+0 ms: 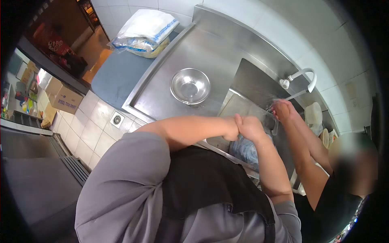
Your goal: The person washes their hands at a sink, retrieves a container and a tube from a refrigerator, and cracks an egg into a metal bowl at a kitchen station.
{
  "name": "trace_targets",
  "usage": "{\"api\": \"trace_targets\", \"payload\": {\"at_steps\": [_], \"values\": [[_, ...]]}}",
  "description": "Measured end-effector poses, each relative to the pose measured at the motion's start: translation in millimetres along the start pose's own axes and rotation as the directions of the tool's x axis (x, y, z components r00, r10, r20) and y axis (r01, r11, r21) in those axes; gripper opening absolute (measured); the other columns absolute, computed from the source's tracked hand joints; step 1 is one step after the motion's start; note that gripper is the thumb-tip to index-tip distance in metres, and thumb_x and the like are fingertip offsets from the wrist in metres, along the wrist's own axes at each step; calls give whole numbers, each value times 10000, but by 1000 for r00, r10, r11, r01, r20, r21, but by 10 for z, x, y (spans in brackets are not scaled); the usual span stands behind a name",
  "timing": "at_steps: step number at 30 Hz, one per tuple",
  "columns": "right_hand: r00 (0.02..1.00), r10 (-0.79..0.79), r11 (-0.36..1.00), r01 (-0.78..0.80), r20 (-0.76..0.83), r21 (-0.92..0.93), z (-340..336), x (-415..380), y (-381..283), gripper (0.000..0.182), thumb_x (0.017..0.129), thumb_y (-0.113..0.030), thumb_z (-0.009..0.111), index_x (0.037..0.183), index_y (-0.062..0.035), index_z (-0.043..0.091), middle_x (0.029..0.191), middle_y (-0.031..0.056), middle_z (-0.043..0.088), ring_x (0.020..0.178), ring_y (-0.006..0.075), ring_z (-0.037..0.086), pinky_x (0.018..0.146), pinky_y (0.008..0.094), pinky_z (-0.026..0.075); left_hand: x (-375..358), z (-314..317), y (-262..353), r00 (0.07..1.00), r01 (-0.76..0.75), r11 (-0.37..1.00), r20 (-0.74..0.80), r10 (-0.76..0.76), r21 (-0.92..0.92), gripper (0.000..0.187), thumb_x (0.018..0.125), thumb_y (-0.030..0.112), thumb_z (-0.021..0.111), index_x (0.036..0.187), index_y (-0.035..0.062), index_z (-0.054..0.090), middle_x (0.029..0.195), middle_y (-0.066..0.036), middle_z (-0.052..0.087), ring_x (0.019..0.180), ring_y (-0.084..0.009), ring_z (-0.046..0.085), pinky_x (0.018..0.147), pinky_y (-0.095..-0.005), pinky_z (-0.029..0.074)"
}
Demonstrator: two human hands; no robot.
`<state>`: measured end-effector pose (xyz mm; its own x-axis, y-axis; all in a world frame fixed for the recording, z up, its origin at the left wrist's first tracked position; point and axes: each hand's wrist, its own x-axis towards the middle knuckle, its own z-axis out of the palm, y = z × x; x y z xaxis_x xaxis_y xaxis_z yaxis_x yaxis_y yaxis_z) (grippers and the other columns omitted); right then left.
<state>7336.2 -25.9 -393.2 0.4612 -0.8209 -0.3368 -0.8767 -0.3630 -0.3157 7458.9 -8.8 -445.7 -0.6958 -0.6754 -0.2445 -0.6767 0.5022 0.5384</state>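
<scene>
Over the near side of the sink (pixel 228 106), my two hands meet. My left hand (pixel 231 130) is bent downward, its fingers mostly hidden. Against it presses my right hand (pixel 252 128), thumb on top and the other fingers curled around the left hand. Both forearms are bare below short grey sleeves. Beneath my hands in the sink lies a bluish clear plastic bag (pixel 246 152). A clear plastic container (pixel 270 121) sits farther in. No tool shows in either hand.
At my right, another person's hands (pixel 279 109) are under running water from the white faucet (pixel 311 79). A steel bowl (pixel 190 86) rests on the drainboard (pixel 162 77). White plastic packages (pixel 146 26) lie on a grey surface (pixel 117 77). Pale containers (pixel 313 113) stand right.
</scene>
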Motion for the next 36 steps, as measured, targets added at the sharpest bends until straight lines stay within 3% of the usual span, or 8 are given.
{"api": "trace_targets", "payload": {"at_steps": [2, 4, 7, 10, 13, 17, 27, 36], "values": [[988, -100, 994, 94, -118, -55, -16, 93, -195, 674, 961, -525, 372, 794, 56, 668, 805, 262, 645, 738, 408, 635, 709, 425, 498, -172, 76, -139, 981, -100, 982, -183, 71, -158, 266, 878, 256, 550, 981, 53, 687, 971, -169, 680, 894, -324, 642, 798, -422, 499], [961, -129, 989, 143, -246, 36, -39, 296, -325, 597, 968, -483, 415, 827, 42, 660, 758, 197, 667, 636, 350, 649, 609, 420, 504, -583, -183, -85, 998, 0, 965, -63, -17, -261, 280, 893, 280, 543, 937, 44, 687, 892, -171, 679, 833, -336, 642, 765, -424, 498], [988, 109, 810, -154, 112, 566, -64, 610, -590, 472, 970, -423, 457, 1036, 19, 611, 735, 142, 662, 562, 216, 635, 488, 340, 483, -1215, -320, -152, 990, 49, 941, -110, -91, -335, 326, 903, 319, 551, 863, 17, 667, 743, -181, 649, 705, -344, 625, 698, -424, 488], [935, 98, 630, -323, 340, 706, 20, 826, -840, 413, 967, -373, 484, 1166, -11, 498, 766, 111, 646, 538, 133, 611, 409, 266, 445, -1707, -293, -417, 936, 160, 893, -223, -273, -420, 350, 902, 319, 538, 786, 1, 631, 716, -202, 623, 678, -355, 612, 651, -438, 476], [955, 46, 395, -288, 294, 873, 448, 1137, -802, 409, 943, -277, 529, 1217, 14, 442, 777, 134, 640, 549, 159, 629, 412, 247, 474, -2069, -357, -479, 667, 389, 653, -291, -686, -650, 321, 894, 276, 539, 740, 3, 610, 707, -201, 615, 652, -350, 610, 592, -430, 470], [973, 100, 347, -230, 208, 909, 466, 1108, -610, 349, 905, -121, 477, 1205, 47, 422, 929, 181, 640, 604, 203, 670, 434, 261, 517, -2216, -21, -1030, 285, 327, 887, -861, -421, -326, 170, 860, 124, 588, 744, 5, 622, 679, -171, 589, 630, -332, 590, 593, -407, 474], [932, 347, -266, -14, 109, 964, 379, 744, 823, 390, 866, -49, 435, 1229, 90, 412, 1051, 239, 586, 811, 351, 674, 576, 385, 567, -2162, 52, -1116, 312, 453, 830, -815, -489, -324, 142, 894, 125, 578, 837, 8, 637, 752, -140, 616, 666, -290, 597, 608, -380, 468], [623, 775, -386, 334, 106, 860, 341, 637, 2284, 445, 866, -5, 325, 1297, -41, 433, 1137, 184, 582, 914, 340, 629, 693, 441, 534, -2144, 91, -1121, 296, 470, 821, -819, -492, -324, 168, 907, 139, 573, 844, -2, 640, 749, -136, 612, 656, -270, 586, 600, -364, 462]]}}
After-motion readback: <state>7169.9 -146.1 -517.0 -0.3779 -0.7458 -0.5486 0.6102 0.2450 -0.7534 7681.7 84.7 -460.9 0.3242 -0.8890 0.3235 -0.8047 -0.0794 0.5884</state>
